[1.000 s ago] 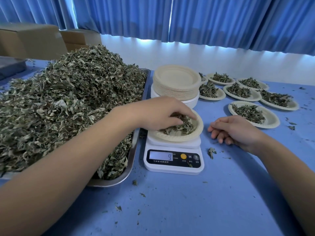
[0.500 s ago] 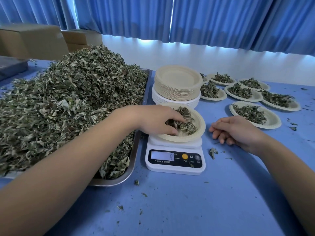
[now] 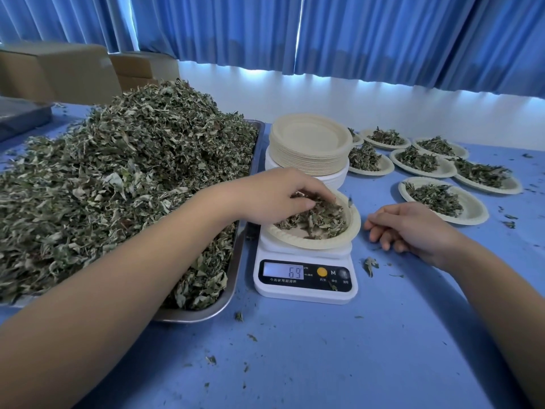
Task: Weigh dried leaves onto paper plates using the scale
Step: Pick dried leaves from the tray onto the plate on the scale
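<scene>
Reaching over the scale [image 3: 305, 280], the left hand [image 3: 277, 199] dips into the paper plate [image 3: 312, 245] that sits on top of it. Its fingers are bent down and pinch some dried leaves [image 3: 321, 221] in the plate. The little screen shows 6 and 9. The right hand [image 3: 413, 228] rests on the blue table [image 3: 324, 349] just beside the scale, fingers softly curled, holding nothing. A big leaf pile [image 3: 118, 178] fills the metal tray [image 3: 206, 315] on the left. Filled plates [image 3: 472, 208] lie behind the right hand.

One digital scale [image 3: 305, 290], one heaped metal tray [image 3: 233, 278], one stack of empty paper plates [image 3: 309, 162], eight leaf-filled plates [image 3: 475, 214], two cardboard boxes [image 3: 59, 72].
</scene>
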Motion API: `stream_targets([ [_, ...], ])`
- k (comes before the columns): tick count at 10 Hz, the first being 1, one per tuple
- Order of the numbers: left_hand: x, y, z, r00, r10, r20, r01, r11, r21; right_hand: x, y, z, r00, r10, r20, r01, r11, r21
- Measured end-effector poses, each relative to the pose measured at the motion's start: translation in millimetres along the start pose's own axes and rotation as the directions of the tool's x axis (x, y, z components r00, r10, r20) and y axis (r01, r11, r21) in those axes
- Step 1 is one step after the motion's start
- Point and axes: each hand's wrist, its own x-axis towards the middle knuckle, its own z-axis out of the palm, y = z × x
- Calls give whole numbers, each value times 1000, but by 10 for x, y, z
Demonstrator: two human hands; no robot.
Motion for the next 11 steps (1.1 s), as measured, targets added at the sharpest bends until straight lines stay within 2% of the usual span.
stream_targets([
  [1, 17, -109, -20, 996, -66, -63, 73, 990, 122, -8, -9, 7, 1000, -2, -2, 2, 1000, -4],
  [2, 18, -145, -9, 994, -66, -88, 80, 984, 158, -17, -19, 15, 1000, -3, -4, 3, 1000, -4],
  [4, 46, -126, -5, 974, 1, -227, 23, 994, 103, -29, -33, 21, 1000, 3, -7, -3, 1000, -8],
  [5, 40, -97, -8, 921, 25, -389, -8, 999, 46, -35, -37, 22, 1000, 4, -11, -4, 1000, -8],
  [6, 28, -94, -46, 892, 2, -452, 4, 1000, 12, -40, -43, 23, 1000, 6, -10, -6, 1000, -7],
  [7, 7, -146, -72, 954, -50, -295, 97, 985, 145, -38, -45, 27, 1000, 7, -10, -7, 1000, -3],
  [9, 11, -146, -113, 950, -78, -302, 122, 984, 129, -37, -39, 17, 1000, 7, -11, -7, 1000, -5],
  [11, 8, -132, -77, 971, -147, -191, 177, 973, 151, -24, -30, 12, 1000, 12, -7, -12, 1000, -7],
])
